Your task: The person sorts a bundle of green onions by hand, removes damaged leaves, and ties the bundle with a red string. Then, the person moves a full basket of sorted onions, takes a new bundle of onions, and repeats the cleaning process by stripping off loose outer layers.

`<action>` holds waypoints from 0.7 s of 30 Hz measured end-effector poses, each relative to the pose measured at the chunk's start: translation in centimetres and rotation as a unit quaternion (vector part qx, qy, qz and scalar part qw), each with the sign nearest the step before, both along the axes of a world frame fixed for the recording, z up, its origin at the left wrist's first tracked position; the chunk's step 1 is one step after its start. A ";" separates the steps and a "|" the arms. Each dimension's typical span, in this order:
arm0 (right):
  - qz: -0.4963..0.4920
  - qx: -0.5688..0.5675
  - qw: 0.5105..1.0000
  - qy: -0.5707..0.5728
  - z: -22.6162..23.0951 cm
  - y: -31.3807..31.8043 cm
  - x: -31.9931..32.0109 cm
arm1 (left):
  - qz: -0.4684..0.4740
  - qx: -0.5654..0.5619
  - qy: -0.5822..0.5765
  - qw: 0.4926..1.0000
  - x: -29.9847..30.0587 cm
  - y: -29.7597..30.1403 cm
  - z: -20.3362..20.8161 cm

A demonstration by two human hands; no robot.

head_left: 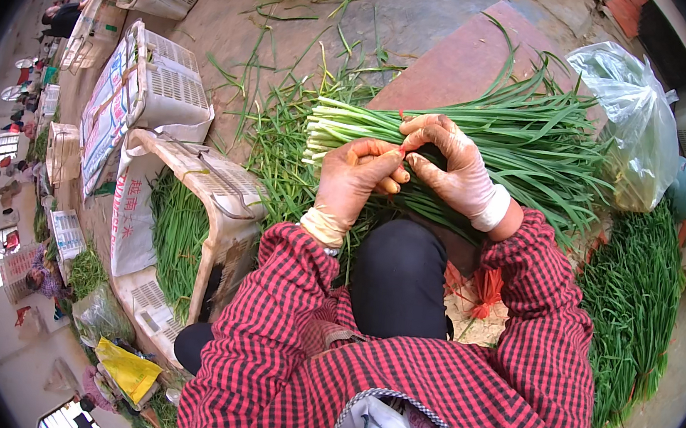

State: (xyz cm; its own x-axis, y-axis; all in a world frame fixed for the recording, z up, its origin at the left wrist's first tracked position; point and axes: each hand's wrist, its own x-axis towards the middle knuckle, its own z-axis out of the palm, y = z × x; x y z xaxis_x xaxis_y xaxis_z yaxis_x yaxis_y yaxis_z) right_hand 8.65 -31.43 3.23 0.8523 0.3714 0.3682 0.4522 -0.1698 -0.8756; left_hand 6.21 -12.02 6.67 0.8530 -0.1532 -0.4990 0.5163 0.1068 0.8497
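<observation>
A thick bundle of garlic chives (535, 138) lies crosswise before me, its pale cut stems to the left and green leaves fanning right. Over its stem half, my left hand (348, 183) and my right hand (456, 172) meet with fingertips pinched together. Both wear thin pale gloves, stained at the fingers. Between them shows a small piece of red tie (402, 151), and a bit more red appears at the bundle's upper edge. Both hands look closed on this tie; most of it is hidden by fingers and leaves. Under the bundle is a reddish-brown board (450, 68).
Loose trimmed leaves (285, 128) litter the floor left of the bundle. A tipped crate (242, 182) holds more chives, with another crate (174, 88) beyond. Right are a clear plastic bag (641, 120), a blue round container (685, 190) and heaped chives (630, 303). Red ties (487, 294) lie near my knee.
</observation>
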 end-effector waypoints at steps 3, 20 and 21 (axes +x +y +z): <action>0.016 0.018 0.999 0.037 0.4 -0.3 -0.1 | 0.003 -0.036 -0.016 0.999 -0.6 0.4 -0.4; 0.044 0.090 0.995 0.025 -1.0 -0.1 -0.3 | 0.019 0.045 -0.066 0.997 -2.3 -1.1 1.1; 0.042 0.091 0.995 0.016 -1.2 -0.1 -0.4 | 0.011 0.046 -0.067 0.997 -2.3 -1.1 0.9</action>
